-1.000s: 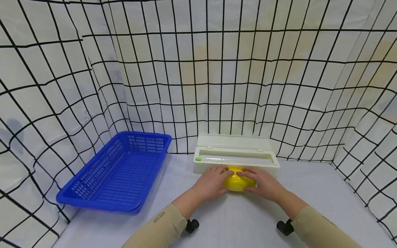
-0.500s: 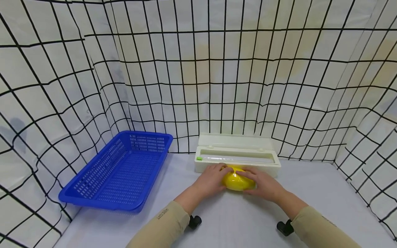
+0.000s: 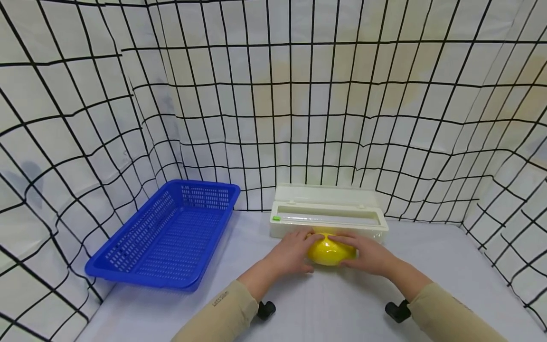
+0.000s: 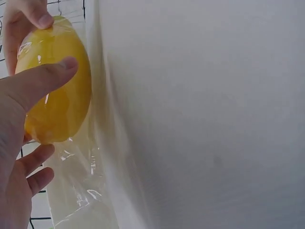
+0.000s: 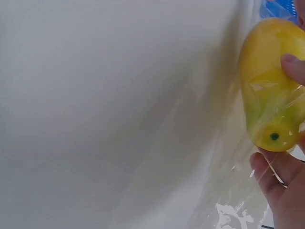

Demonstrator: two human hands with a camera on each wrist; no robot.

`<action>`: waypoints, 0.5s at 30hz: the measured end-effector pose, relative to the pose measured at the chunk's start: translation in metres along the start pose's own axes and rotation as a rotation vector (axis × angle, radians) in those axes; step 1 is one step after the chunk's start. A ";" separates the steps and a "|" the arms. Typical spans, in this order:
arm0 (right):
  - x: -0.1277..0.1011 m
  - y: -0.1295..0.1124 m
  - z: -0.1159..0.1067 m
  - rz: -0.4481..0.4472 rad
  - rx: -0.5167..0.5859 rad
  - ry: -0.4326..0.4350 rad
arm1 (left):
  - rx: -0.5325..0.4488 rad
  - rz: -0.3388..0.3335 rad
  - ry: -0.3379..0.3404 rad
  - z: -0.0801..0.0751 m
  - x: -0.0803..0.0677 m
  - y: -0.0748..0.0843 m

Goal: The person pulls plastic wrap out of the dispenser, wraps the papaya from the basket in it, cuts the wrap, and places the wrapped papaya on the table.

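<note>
A yellow fruit [image 3: 331, 251], long and smooth like a papaya or mango, sits between both hands in clear plastic film. Its green-tinged end and dark stem spot face the right wrist camera on the fruit [image 5: 264, 62]. My left hand [image 3: 292, 254] holds the left end, fingers behind and thumb on the near side. On the other end my right hand [image 3: 369, 254] holds it likewise. Loose cling film [image 4: 86, 191] spreads from the fruit beside the left fingers. Directly behind stands a white cling film dispenser [image 3: 279, 230], its lid raised and the roll showing; a green slider is at its left.
A blue plastic basket [image 3: 192, 280] stands to the left on the white-covered table [image 3: 325, 308]. Black wire mesh [image 3: 290, 114] backed by white sheeting encloses the back and sides. Black wrist mounts [image 3: 267, 310] sit under the sleeves.
Both hands stay around the fruit in front of the dispenser. The left thumb has shifted slightly down and outward, and more of the fruit's near side shows. The head view has shifted slightly.
</note>
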State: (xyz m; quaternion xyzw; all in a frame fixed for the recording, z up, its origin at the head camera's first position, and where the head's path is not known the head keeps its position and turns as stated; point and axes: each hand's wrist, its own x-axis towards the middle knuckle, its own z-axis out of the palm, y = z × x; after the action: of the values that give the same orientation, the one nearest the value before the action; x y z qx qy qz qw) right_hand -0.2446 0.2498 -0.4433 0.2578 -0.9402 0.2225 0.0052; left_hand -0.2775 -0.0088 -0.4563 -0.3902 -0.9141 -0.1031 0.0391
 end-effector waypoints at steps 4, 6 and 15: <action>-0.002 0.000 -0.007 -0.032 0.070 -0.006 | 0.056 0.017 0.028 -0.003 -0.004 0.006; -0.001 0.000 -0.011 -0.048 0.097 -0.011 | 0.089 0.018 0.058 -0.002 -0.004 0.009; -0.001 -0.003 -0.018 -0.008 0.237 -0.066 | 0.158 -0.014 0.144 0.003 0.005 0.014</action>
State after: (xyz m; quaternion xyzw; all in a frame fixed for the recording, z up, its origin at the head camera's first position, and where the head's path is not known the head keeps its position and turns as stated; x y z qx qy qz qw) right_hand -0.2442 0.2558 -0.4259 0.2676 -0.9060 0.3233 -0.0555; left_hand -0.2708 0.0043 -0.4566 -0.3711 -0.9169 -0.0588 0.1345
